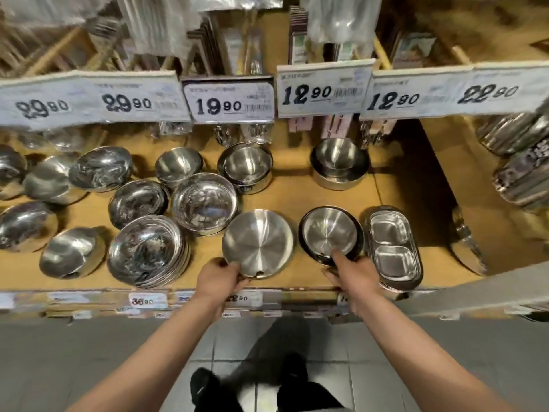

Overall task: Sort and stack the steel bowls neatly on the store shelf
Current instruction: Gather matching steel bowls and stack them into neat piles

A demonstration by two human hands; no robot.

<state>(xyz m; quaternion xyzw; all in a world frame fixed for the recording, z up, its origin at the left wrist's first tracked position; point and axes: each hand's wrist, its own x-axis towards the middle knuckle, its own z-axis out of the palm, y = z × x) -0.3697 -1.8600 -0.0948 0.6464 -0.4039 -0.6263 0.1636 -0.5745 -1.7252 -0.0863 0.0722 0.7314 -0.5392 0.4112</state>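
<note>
The left hand (218,279) grips the near rim of a flat steel dish (258,243), tilted up off the shelf (297,185) at 6 o'clock. The right hand (352,276) pinches the near rim of a steel bowl stack (329,233) at 5 o'clock, just beside a divided tray (392,248). More bowls (145,251) crowd 8 to 10 o'clock.

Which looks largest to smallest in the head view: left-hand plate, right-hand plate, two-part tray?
1. Left-hand plate, though tilted nearer the camera.
2. Right-hand plate and two-part tray: alike, not ranked.
</note>
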